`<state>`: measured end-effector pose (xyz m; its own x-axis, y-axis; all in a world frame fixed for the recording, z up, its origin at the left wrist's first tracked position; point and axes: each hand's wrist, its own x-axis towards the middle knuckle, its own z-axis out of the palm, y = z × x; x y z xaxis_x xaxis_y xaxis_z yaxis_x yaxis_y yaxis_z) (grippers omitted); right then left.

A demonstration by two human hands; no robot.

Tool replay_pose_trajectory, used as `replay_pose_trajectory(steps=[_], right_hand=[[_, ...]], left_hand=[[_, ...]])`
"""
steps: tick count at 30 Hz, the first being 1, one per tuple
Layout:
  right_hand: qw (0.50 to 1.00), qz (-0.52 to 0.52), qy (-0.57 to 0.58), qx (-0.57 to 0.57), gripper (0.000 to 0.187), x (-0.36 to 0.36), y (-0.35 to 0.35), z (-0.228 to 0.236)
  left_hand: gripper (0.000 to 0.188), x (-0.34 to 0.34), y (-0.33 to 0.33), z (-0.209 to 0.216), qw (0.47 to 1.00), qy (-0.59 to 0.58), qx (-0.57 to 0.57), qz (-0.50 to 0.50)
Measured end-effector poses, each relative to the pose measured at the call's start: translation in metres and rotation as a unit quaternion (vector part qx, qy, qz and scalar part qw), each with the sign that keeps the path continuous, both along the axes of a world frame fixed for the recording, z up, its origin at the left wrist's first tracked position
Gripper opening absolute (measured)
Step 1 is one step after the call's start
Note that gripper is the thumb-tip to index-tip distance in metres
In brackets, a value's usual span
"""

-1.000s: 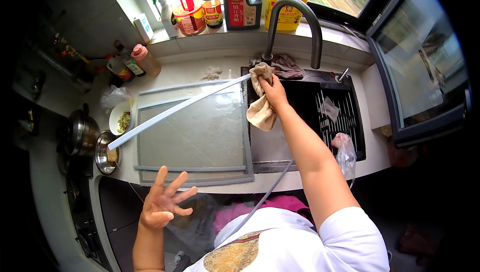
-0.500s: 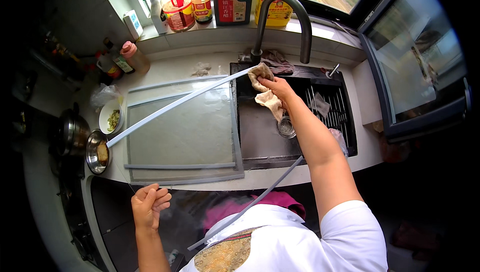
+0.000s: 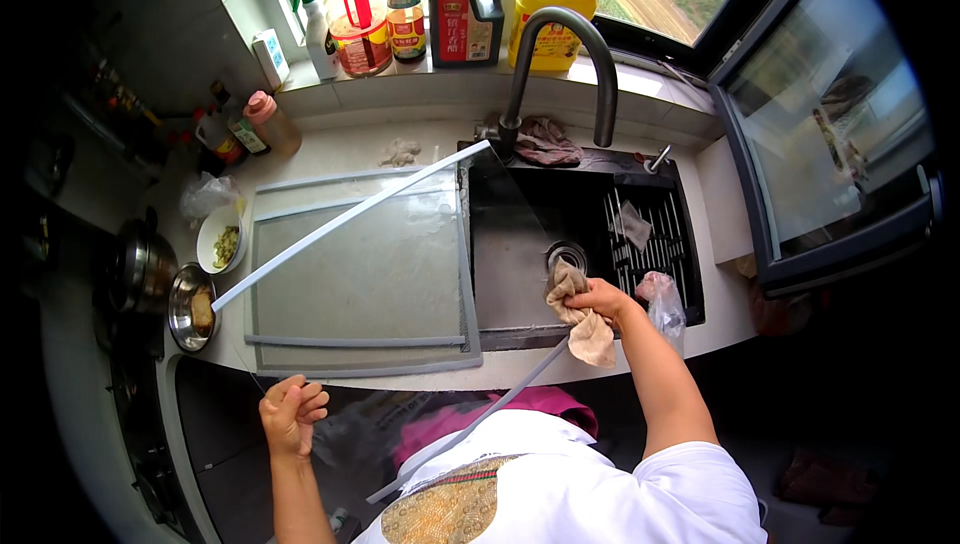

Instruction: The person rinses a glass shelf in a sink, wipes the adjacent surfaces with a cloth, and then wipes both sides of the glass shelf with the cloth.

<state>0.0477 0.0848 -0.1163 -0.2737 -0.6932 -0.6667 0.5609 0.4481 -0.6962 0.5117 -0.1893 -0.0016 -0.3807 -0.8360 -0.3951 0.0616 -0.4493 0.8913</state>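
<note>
Right hand (image 3: 603, 299) grips a beige cloth (image 3: 582, 319) over the near edge of the black sink (image 3: 520, 244), just beside the drain (image 3: 566, 255). Left hand (image 3: 293, 412) is curled loosely, off the surface's (image 3: 420, 139) front edge, touching nothing clear. A grey framed screen (image 3: 370, 279) lies flat on the surface left of the sink w/ a long pale strip (image 3: 340, 224) diagonally across it. Dark arched tap (image 3: 560, 54) at back; bottles (image 3: 440, 4) on the window sill. Metal bowl (image 3: 190, 306) & small white dish (image 3: 222, 239) at far left.
</note>
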Motion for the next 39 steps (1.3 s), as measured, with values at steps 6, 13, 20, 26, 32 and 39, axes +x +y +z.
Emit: replay_pose_trajectory(steps=[6, 13, 20, 26, 32, 39], right_hand=[[0.996, 0.067, 0.007, 0.054, 0.034, -0.020, 0.041, 0.011], [0.983, -0.122, 0.005, -0.135, 0.033, -0.083, -0.031, 0.043], [0.995, 0.058, 0.019, -0.080, 0.029, -0.050, -0.149, 0.116], [0.983, 0.039, 0.177, -0.040, 0.037, -0.015, -0.146, 0.098], [0.982, 0.022, 0.182, -0.046, 0.033, -0.011, -0.140, 0.098], [0.985, 0.025, 0.154, -0.075, 0.034, -0.010, -0.122, 0.083]], left_hand=[[0.017, -0.006, -0.003, 0.002, 0.999, 0.034, 0.007, -0.008], [0.017, -0.010, -0.008, 0.005, 0.994, 0.095, 0.008, -0.062], [0.019, -0.004, -0.011, -0.003, 0.996, 0.074, 0.009, -0.038], [0.019, 0.016, -0.007, -0.001, 0.999, 0.042, 0.010, -0.016], [0.022, 0.005, -0.020, 0.023, 0.997, -0.035, 0.073, -0.007], [0.065, -0.019, -0.066, 0.047, 0.995, -0.087, 0.013, -0.040]])
